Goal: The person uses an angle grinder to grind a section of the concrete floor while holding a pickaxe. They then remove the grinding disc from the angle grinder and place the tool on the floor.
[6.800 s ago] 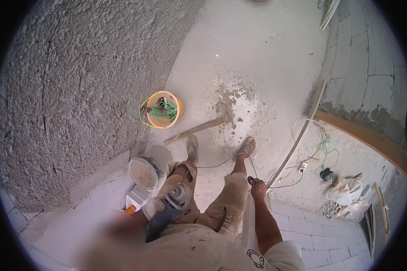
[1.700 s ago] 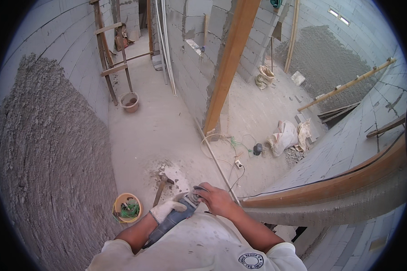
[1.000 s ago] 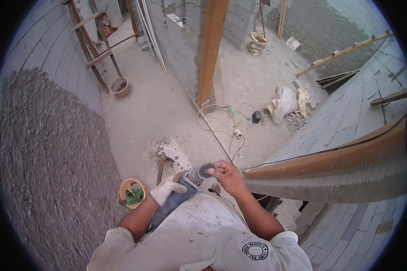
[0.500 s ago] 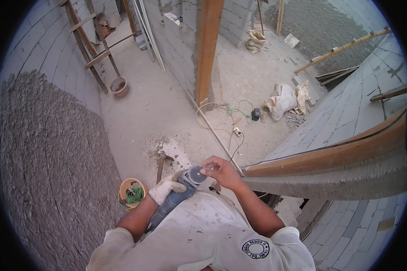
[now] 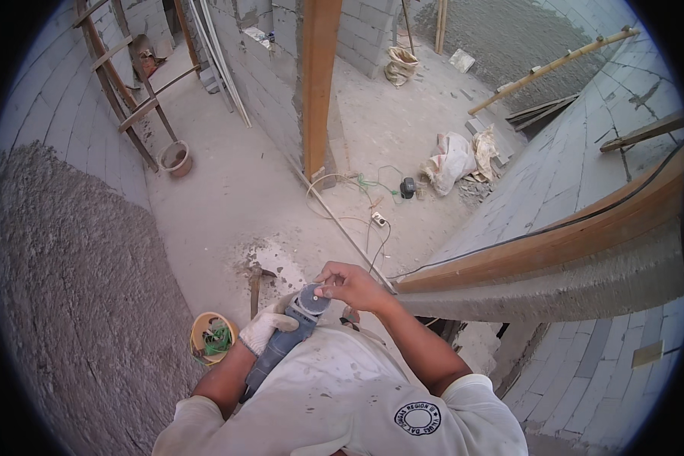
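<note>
A blue-grey angle grinder [image 5: 277, 351] lies slantwise against my shirt front, its head pointing up and away from me. My left hand [image 5: 269, 327], in a pale knitted glove, is closed around the body just behind the head. The round grey disc [image 5: 308, 304] faces up at me. My bare right hand [image 5: 357, 287] reaches in from the right, thumb and fingers pinched at the disc near its centre. Those fingertips partly cover the centre, so any nut under them is hidden. Beyond the left hand, a hammer [image 5: 255, 290] stands out against the floor.
Left of me, a yellow bucket [image 5: 211, 317] holds green cord. A wooden post [image 5: 319, 91] rises ahead. Cords and a white power outlet [image 5: 379, 220] lie on the floor before a white sack [image 5: 448, 161]. A wood-edged ledge [image 5: 555, 245] juts in from the right; a ladder [image 5: 97, 57] leans far left.
The whole view has shifted, so the room appears further left and slightly lower. Both hands keep their places on the grinder, the right fingers still at the disc's centre.
</note>
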### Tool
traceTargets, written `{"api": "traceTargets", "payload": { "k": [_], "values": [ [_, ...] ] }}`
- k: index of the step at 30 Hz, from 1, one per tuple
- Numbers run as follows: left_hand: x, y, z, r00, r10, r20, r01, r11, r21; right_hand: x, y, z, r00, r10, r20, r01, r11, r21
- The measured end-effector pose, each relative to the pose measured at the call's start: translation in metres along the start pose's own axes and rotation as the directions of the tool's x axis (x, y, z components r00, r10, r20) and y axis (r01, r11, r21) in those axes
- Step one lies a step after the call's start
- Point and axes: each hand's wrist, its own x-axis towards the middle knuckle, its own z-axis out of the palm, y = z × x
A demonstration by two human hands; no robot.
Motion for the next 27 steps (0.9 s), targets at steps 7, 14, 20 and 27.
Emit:
{"api": "traceTargets", "payload": {
  "k": [7,14,20,27],
  "values": [
    [0.011,-0.016,-0.003,0.999,0.018,-0.050,-0.025,0.990,-0.141,-0.036,0.015,0.011,0.930,0.106,-0.351,-0.143,0.986,-0.080],
    [0.029,-0.019,-0.003,1.000,0.013,0.008,-0.011,0.976,-0.218,-0.115,0.132,0.034,0.984,-0.017,-0.178,-0.047,0.937,-0.347],
    [0.033,-0.015,-0.007,0.999,-0.022,0.043,0.028,0.990,-0.141,-0.127,0.073,-0.011,0.977,0.197,0.077,-0.170,0.947,-0.273],
    [0.043,-0.019,-0.020,0.989,-0.034,0.142,0.056,0.986,-0.157,-0.108,0.055,-0.028,0.997,0.079,0.004,-0.078,0.989,-0.128]
  ]
}}
